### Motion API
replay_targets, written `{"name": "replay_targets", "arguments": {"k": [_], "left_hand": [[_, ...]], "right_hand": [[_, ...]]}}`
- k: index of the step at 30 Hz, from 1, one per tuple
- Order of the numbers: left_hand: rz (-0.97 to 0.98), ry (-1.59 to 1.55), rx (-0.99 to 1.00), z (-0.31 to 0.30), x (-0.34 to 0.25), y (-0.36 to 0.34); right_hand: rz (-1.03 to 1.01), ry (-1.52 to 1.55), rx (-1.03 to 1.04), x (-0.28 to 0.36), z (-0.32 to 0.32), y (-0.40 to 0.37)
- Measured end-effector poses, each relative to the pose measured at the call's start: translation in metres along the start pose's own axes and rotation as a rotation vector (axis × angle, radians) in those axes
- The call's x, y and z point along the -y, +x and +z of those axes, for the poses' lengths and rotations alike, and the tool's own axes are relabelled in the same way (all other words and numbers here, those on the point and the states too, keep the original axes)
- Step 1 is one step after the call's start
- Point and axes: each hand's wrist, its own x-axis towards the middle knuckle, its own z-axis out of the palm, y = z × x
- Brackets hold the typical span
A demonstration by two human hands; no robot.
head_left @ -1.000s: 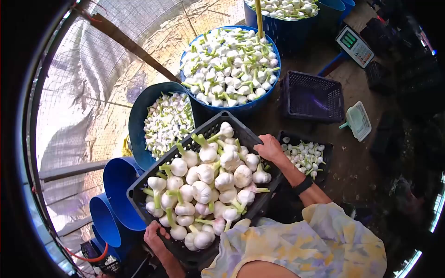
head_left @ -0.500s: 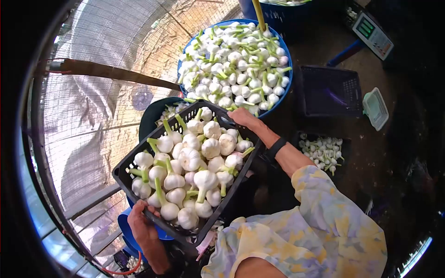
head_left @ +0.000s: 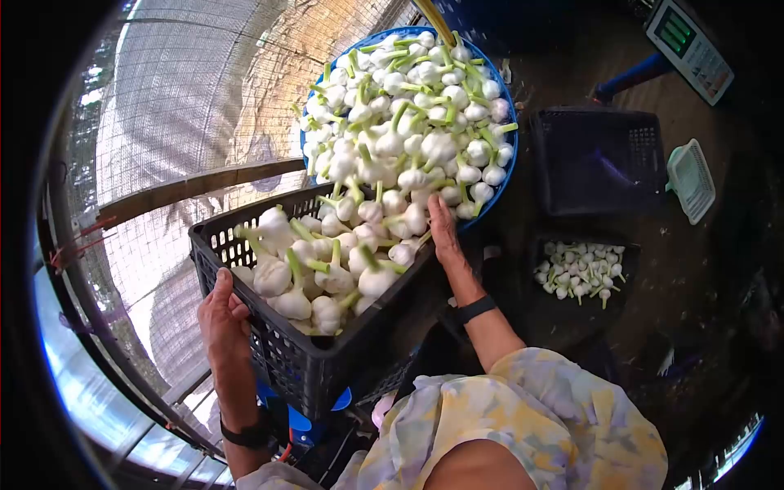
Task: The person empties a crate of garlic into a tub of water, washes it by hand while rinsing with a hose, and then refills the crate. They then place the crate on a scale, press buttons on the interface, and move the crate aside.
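A black perforated plastic crate (head_left: 282, 367) of garlic bulbs (head_left: 331, 278) with short green stems is tilted, its far end against a round blue tub (head_left: 508, 175) heaped with more garlic (head_left: 408, 114). Bulbs at that end run together with the heap. My left hand (head_left: 224, 314) grips the crate's near left side, thumb up at the rim and fingers curled against the wall. At the crate's far right corner, my right hand (head_left: 445, 233) lies with fingers stretched out against the bulbs at the tub's edge; part of it is hidden from view.
To the right, a dark crate (head_left: 600, 163) stands beside a pale green basket (head_left: 692, 181). Smaller garlic bulbs (head_left: 580, 271) fill a dark container below. A digital scale (head_left: 690, 51) is at upper right. Wire mesh and netting (head_left: 171, 98) with a wooden bar (head_left: 196, 186) border the left.
The crate has moved toward the tub and tipped, its near end raised. Bulbs have slid to the far end and into the heap. My right hand's fingers have straightened off the rim.
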Motion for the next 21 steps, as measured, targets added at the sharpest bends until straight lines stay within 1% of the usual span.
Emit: {"name": "replay_targets", "arguments": {"k": [1,3,4,5,7,8,11,12,13,14,15,16,17,19,21], "left_hand": [[-0.003,0.043,0.050,0.002,-0.003,0.003],[-0.005,0.075,0.067,0.010,-0.013,0.009],[0.031,0.054,0.036,0.015,-0.016,0.013],[0.068,0.034,0.004,0.017,-0.017,0.016],[0.072,0.032,-0.016,0.017,-0.015,0.018],[0.079,0.032,-0.032,0.016,-0.013,0.019],[0.083,0.034,-0.078,0.011,-0.011,0.016],[0.056,0.077,-0.062,0.006,-0.011,0.015],[0.029,0.120,-0.046,0.000,-0.009,0.016],[0.021,0.111,-0.056,-0.009,-0.004,0.018],[0.009,0.121,0.006,-0.018,-0.001,0.018],[-0.002,0.130,0.069,-0.024,0.002,0.018],[-0.009,0.121,0.059,-0.028,0.007,0.018],[-0.012,0.111,0.045,-0.033,0.013,0.019],[-0.003,0.089,0.056,-0.038,0.018,0.023]], "right_hand": [[0.000,0.001,0.001,-0.003,0.000,0.004],[0.086,0.156,-0.019,-0.023,0.002,0.014],[-0.048,0.053,-0.026,-0.038,0.003,0.023],[-0.048,0.054,-0.025,-0.037,0.006,0.023],[0.082,0.035,0.022,-0.035,0.006,0.020],[0.169,0.094,-0.003,-0.024,0.009,0.011],[0.149,0.073,0.032,-0.023,0.009,0.003],[0.086,0.044,0.006,-0.028,0.013,0.003],[0.091,0.037,0.016,-0.028,0.018,-0.002],[0.037,-0.003,0.051,-0.027,0.022,-0.010],[-0.017,-0.043,0.087,-0.030,0.025,-0.016],[-0.134,-0.163,0.133,-0.033,0.032,-0.021],[-0.136,-0.269,0.153,-0.033,0.033,-0.032],[-0.364,-0.442,0.188,-0.042,0.034,-0.038],[-0.377,-0.473,0.206,-0.048,0.034,-0.038]]}}
